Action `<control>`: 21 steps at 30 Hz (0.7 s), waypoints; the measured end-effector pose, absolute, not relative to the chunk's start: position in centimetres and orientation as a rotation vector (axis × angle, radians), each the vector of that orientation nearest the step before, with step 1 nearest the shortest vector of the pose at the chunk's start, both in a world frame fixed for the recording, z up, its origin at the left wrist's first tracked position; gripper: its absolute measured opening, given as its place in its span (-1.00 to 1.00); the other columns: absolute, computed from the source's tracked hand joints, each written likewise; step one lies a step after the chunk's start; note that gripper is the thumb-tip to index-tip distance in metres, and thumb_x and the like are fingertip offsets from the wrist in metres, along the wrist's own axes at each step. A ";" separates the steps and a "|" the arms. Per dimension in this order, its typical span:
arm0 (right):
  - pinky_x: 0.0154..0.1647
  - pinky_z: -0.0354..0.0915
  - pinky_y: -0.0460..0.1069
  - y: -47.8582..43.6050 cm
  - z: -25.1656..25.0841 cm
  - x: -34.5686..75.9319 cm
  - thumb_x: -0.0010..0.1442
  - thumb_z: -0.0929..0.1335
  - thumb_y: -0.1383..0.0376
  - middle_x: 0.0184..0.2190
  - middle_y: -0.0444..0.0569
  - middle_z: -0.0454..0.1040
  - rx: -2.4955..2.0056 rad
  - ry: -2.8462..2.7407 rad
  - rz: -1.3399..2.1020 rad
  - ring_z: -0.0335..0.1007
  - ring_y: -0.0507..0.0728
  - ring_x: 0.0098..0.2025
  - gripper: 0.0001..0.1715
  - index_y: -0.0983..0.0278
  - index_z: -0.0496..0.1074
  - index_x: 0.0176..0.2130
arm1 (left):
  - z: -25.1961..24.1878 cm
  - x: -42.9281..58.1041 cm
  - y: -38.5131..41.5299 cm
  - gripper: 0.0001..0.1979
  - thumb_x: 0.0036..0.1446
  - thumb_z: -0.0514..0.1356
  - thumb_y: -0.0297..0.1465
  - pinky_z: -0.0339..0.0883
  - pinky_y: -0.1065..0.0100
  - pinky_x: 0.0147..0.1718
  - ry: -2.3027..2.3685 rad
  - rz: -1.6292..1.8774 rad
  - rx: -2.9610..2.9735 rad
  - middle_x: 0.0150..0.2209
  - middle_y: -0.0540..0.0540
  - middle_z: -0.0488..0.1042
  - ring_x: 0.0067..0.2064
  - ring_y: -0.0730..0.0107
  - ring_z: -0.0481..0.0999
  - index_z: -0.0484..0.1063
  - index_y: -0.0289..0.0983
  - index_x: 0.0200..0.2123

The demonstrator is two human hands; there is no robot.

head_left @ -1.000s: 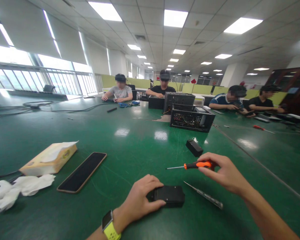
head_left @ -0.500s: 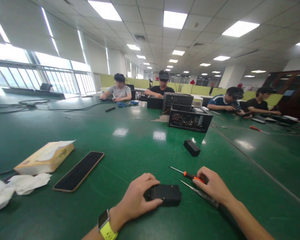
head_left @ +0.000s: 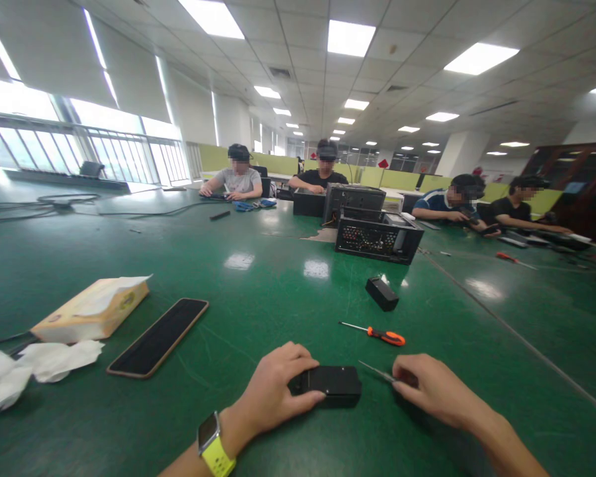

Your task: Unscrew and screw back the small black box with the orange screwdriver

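My left hand point(head_left: 283, 384), with a watch on a yellow strap at its wrist, is closed around the left end of a black rectangular box point(head_left: 335, 384) lying on the table. Small screws show on the box's top face. To its right, my right hand point(head_left: 422, 387) pinches a slim metal screwdriver point(head_left: 375, 370), whose thin tip points left toward the box; its handle is hidden by the hand. Just beyond lies an orange and black screwdriver point(head_left: 387, 336), touched by neither hand. Farther back rests a second black box point(head_left: 382, 293).
A phone point(head_left: 159, 338), a tissue pack point(head_left: 92, 311) and crumpled tissues point(head_left: 59, 361) lie on the left of the green table point(head_left: 258, 291). An open computer case point(head_left: 377, 235) stands farther back. Several people sit across the table; another screwdriver point(head_left: 514, 260) lies at right.
My right hand has left the orange screwdriver's handle, moved slightly nearer to me and closed on the slim screwdriver. The left hand stays on the black box.
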State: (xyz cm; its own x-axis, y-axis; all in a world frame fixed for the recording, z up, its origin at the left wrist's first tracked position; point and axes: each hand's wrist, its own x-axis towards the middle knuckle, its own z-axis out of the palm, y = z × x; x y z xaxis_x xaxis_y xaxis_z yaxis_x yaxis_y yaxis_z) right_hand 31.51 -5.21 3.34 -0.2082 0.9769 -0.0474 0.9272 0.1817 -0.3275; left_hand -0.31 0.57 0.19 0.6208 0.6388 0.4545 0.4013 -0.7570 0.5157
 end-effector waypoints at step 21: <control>-0.39 0.19 -0.07 -5.4 3.6 30.7 0.29 0.28 0.13 -0.54 -0.15 0.41 -1.554 -2.135 0.857 0.28 0.06 -0.44 -0.60 0.30 0.51 -0.44 | 0.0 -0.4 0.7 -0.67 0.11 0.32 -0.21 0.43 0.25 -0.23 0.814 0.924 2.520 -0.22 -0.17 0.54 -0.22 0.15 0.50 0.57 -0.28 -0.12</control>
State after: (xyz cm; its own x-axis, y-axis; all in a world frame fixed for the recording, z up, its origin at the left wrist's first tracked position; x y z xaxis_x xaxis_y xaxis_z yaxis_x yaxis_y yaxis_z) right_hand 30.73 -5.43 3.62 -0.3283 0.9427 -0.0594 0.7223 0.2100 -0.6589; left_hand -0.36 0.70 0.00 0.6256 0.6155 0.4793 0.3978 -0.7803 0.4826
